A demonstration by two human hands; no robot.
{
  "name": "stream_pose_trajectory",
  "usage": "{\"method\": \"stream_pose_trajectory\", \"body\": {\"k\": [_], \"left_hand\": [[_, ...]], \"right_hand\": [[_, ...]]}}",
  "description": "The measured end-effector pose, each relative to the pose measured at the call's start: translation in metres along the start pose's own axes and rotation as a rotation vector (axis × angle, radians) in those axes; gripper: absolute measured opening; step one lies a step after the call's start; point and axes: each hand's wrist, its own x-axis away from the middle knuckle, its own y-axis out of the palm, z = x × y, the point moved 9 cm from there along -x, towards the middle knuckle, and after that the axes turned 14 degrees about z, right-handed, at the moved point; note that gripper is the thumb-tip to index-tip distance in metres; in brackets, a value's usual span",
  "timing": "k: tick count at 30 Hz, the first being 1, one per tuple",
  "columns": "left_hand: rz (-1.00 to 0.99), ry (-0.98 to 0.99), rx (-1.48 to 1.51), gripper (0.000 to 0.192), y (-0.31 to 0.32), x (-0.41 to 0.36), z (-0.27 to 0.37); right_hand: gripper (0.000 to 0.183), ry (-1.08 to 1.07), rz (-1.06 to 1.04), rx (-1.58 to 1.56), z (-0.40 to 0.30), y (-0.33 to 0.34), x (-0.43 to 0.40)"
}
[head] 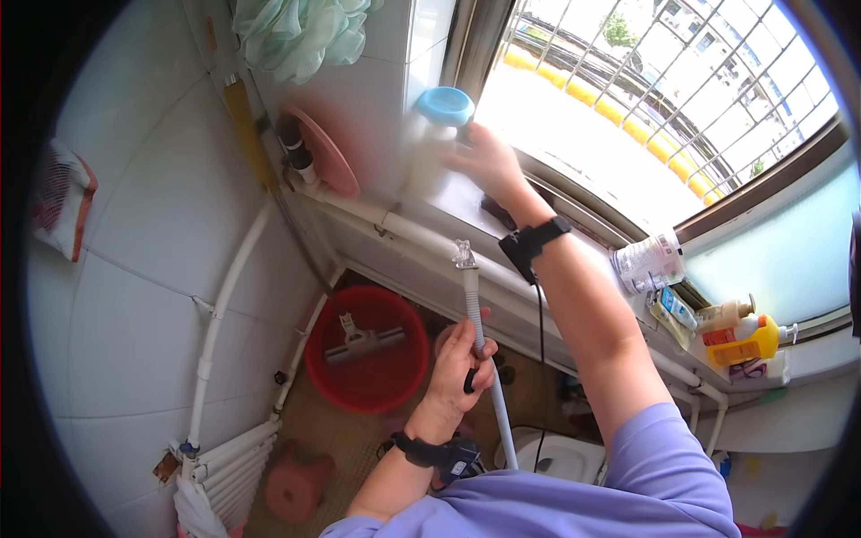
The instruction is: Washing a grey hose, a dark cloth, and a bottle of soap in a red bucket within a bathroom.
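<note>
My left hand (464, 370) is closed around a grey corrugated hose (475, 309), held roughly upright. Something clear and glinting (464, 254) sits at the hose's upper end; whether it is water or plastic I cannot tell. A small black object (469, 380) shows at the fingers of that hand. On the windowsill (449, 202), my blurred right hand (481, 158) reaches to the side of a translucent jar (429, 158) with a light blue lid (445, 105). Blur hides whether those fingers grip the jar or something dark beside it.
White pipes (417, 232) run below the sill. A red basin (366, 383) holds a squeegee mop head (363, 339). Pump bottles (746, 339) and tubes (675, 313) crowd the sill's right. A pink stool (296, 481) and white squat toilet (565, 454) are on the floor.
</note>
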Motion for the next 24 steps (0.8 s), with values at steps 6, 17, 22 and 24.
{"method": "stream_pose_trajectory", "body": {"k": [6,17,22,24], "left_hand": [[-0.008,0.032,0.001,0.033,-0.004,0.011,0.010],[-0.136,0.065,0.010,0.032,0.015,0.020,0.002],[-0.169,0.039,0.001,0.031,0.034,0.018,-0.013],[-0.206,0.045,0.011,0.032,0.037,0.017,-0.018]], "right_hand": [[0.054,0.046,0.043,-0.108,-0.018,0.022,-0.002],[0.046,0.294,0.246,0.167,0.034,-0.195,0.058],[0.050,0.246,0.302,0.329,0.089,-0.229,0.097],[0.047,0.286,0.307,0.141,0.119,-0.230,0.105]]}}
